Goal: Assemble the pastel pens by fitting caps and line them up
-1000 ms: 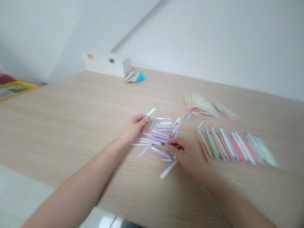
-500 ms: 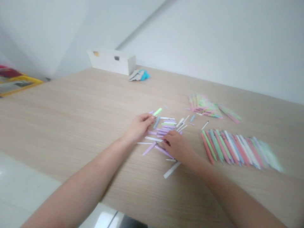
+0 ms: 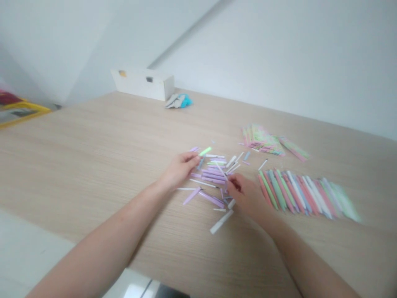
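Note:
My left hand point(image 3: 179, 169) is closed in a pinch on a bright green pen barrel point(image 3: 205, 151), which points up and to the right. Between the fingertips of my right hand point(image 3: 245, 191) is a thin white pen refill point(image 3: 220, 169), tilted up to the left. Below and between both hands lies a loose heap of pen parts: purple barrels point(image 3: 213, 175), white refills point(image 3: 203, 182) and white tubes point(image 3: 221, 222). A blue-grey piece point(image 3: 201, 162) rests beside my left fingertips. Slight blur hides the finer details.
On the right, assembled pens point(image 3: 297, 192) in several colours lie side by side. Behind them is a stack of pink and green printed packets point(image 3: 263, 140). A white box point(image 3: 141, 85) and a crumpled grey and blue cloth point(image 3: 180, 101) sit near the wall. The table edge point(image 3: 127, 267) runs in front.
My right hand has lifted slightly rightward from the heap, and a white refill now shows in its fingers. My left hand keeps the green barrel in about the same place.

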`<state>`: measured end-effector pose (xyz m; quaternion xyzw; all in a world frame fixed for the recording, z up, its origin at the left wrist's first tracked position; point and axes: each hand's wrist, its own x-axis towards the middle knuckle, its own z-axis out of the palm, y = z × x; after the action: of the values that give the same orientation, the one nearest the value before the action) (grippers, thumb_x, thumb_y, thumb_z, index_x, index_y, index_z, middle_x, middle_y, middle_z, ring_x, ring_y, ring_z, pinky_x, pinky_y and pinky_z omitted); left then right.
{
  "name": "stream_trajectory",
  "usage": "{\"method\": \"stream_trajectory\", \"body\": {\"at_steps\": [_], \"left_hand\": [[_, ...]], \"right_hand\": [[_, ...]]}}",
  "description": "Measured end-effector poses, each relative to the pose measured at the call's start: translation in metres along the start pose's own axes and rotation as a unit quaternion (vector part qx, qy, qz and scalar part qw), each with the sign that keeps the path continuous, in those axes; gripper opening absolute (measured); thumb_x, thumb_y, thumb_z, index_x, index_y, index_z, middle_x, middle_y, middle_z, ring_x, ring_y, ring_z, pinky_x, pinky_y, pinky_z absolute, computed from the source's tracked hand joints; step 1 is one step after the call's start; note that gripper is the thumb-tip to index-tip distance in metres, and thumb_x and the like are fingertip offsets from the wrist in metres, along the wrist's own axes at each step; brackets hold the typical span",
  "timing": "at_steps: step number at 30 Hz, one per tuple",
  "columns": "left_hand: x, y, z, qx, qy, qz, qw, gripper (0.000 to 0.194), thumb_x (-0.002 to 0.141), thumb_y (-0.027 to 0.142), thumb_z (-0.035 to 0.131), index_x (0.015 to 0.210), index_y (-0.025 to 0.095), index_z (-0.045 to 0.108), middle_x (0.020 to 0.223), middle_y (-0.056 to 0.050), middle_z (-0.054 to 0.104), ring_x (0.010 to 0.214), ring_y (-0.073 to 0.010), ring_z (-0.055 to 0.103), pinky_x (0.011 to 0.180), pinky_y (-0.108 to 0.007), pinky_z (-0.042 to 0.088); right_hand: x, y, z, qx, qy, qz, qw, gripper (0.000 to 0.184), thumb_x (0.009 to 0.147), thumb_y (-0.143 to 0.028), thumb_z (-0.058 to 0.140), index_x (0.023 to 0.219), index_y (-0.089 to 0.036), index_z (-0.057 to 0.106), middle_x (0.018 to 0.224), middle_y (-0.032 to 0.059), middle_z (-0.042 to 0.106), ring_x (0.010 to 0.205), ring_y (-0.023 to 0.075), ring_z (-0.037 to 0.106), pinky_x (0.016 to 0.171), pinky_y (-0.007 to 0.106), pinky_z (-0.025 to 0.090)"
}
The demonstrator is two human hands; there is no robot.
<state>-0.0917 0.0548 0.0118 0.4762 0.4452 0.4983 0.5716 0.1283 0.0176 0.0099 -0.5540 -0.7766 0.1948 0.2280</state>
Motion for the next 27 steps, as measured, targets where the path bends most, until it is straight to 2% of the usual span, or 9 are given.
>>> {"method": "stream_trajectory", "body": {"at_steps": [5, 9, 13, 15, 20, 23, 27], "left_hand": [[-0.001, -0.008, -0.001, 0.041, -0.062, -0.005, 0.997, 0.036, 0.075, 0.040, 0.065, 0.098, 0.013, 0.067, 0.053, 0.006, 0.046, 0.042, -0.0041, 0.028, 0.039, -0.018, 0.019], [-0.001, -0.010, -0.001, 0.090, -0.090, -0.020, 0.992, 0.038, 0.077, 0.037, 0.064, 0.107, 0.013, 0.067, 0.049, 0.006, 0.044, 0.041, -0.0052, 0.028, 0.040, -0.019, 0.020], [-0.004, -0.007, 0.001, 0.111, -0.105, -0.027, 0.988, 0.037, 0.077, 0.035, 0.065, 0.106, 0.014, 0.068, 0.047, 0.007, 0.042, 0.043, -0.0060, 0.029, 0.042, -0.019, 0.022], [-0.005, -0.006, 0.002, 0.112, -0.112, -0.032, 0.987, 0.036, 0.076, 0.035, 0.065, 0.105, 0.014, 0.068, 0.049, 0.005, 0.047, 0.044, -0.0064, 0.032, 0.043, -0.018, 0.024], [-0.007, -0.008, 0.002, 0.126, -0.113, -0.027, 0.985, 0.034, 0.075, 0.033, 0.067, 0.104, 0.015, 0.070, 0.064, 0.000, 0.061, 0.051, -0.0083, 0.044, 0.047, -0.018, 0.031], [-0.007, -0.007, 0.003, 0.143, -0.133, -0.023, 0.981, 0.034, 0.076, 0.033, 0.065, 0.105, 0.015, 0.070, 0.072, -0.002, 0.066, 0.057, -0.0097, 0.049, 0.051, -0.019, 0.036], [-0.009, -0.003, 0.005, 0.164, -0.163, 0.003, 0.973, 0.031, 0.077, 0.030, 0.064, 0.103, 0.015, 0.071, 0.092, -0.006, 0.070, 0.077, -0.0152, 0.058, 0.064, -0.022, 0.044]], "right_hand": [[-0.020, 0.007, -0.010, 0.170, 0.045, 0.077, 0.981, 0.018, 0.088, -0.034, 0.045, 0.086, -0.020, 0.056, 0.057, -0.0044, 0.051, 0.049, 0.0113, 0.045, 0.049, 0.024, 0.034], [-0.024, 0.009, -0.017, 0.247, 0.116, 0.082, 0.958, 0.020, 0.085, -0.038, 0.050, 0.086, -0.019, 0.057, 0.050, -0.0068, 0.042, 0.044, 0.0098, 0.037, 0.044, 0.023, 0.029], [-0.024, 0.013, -0.023, 0.252, 0.134, 0.071, 0.956, 0.021, 0.083, -0.037, 0.054, 0.084, -0.018, 0.061, 0.049, -0.0062, 0.041, 0.044, 0.0095, 0.037, 0.045, 0.023, 0.028], [-0.025, 0.014, -0.024, 0.243, 0.128, 0.070, 0.959, 0.021, 0.082, -0.036, 0.054, 0.083, -0.017, 0.062, 0.049, -0.0056, 0.043, 0.044, 0.0095, 0.037, 0.045, 0.023, 0.029], [-0.025, 0.012, -0.024, 0.215, 0.117, 0.068, 0.967, 0.018, 0.082, -0.033, 0.054, 0.080, -0.018, 0.064, 0.053, -0.0038, 0.050, 0.045, 0.0095, 0.041, 0.046, 0.023, 0.031], [-0.025, 0.011, -0.024, 0.198, 0.115, 0.064, 0.971, 0.016, 0.081, -0.031, 0.055, 0.080, -0.018, 0.064, 0.057, -0.0024, 0.057, 0.048, 0.0104, 0.047, 0.048, 0.023, 0.034], [-0.025, 0.010, -0.024, 0.179, 0.108, 0.051, 0.977, 0.016, 0.081, -0.028, 0.055, 0.080, -0.018, 0.067, 0.064, -0.0003, 0.065, 0.056, 0.0132, 0.056, 0.053, 0.024, 0.040]]}}
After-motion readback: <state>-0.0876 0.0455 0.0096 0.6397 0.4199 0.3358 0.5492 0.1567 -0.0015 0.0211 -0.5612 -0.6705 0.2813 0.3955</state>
